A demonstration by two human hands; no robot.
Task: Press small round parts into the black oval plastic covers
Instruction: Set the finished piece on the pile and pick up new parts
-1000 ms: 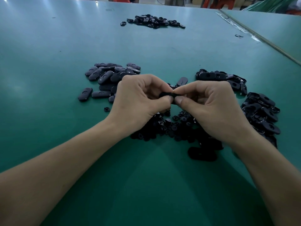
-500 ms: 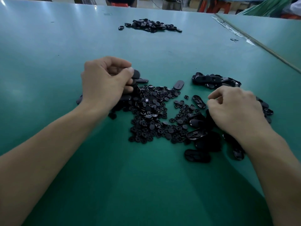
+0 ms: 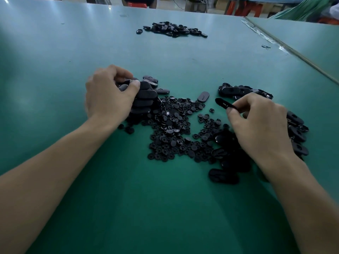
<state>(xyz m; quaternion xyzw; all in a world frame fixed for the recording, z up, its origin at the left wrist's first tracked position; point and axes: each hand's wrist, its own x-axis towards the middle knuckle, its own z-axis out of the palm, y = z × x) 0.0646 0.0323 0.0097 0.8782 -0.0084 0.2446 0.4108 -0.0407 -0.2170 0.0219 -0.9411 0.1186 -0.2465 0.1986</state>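
Note:
A heap of small round black parts [image 3: 174, 129] lies in the middle of the green table [image 3: 55, 61]. My left hand [image 3: 108, 96] sits on the stack of black oval covers [image 3: 145, 99] at the left, its thumb and fingers curled round one cover on top. My right hand [image 3: 256, 123] pinches another oval cover [image 3: 224, 104] and holds it tilted above the table, to the right of the round parts. More oval covers [image 3: 244, 90] lie behind and right of that hand, partly hidden by it.
A single oval cover [image 3: 203, 96] lies flat between the two hands. A further pile of black parts [image 3: 172, 29] sits far back on the table. A seam with tape [image 3: 286, 46] runs along the right side. Bare green surface stretches left and near me.
A second ago both hands pressed one cover together at the centre. They parted: the left went to the stack at the left, the right dipped to the right-hand covers and now lifts one.

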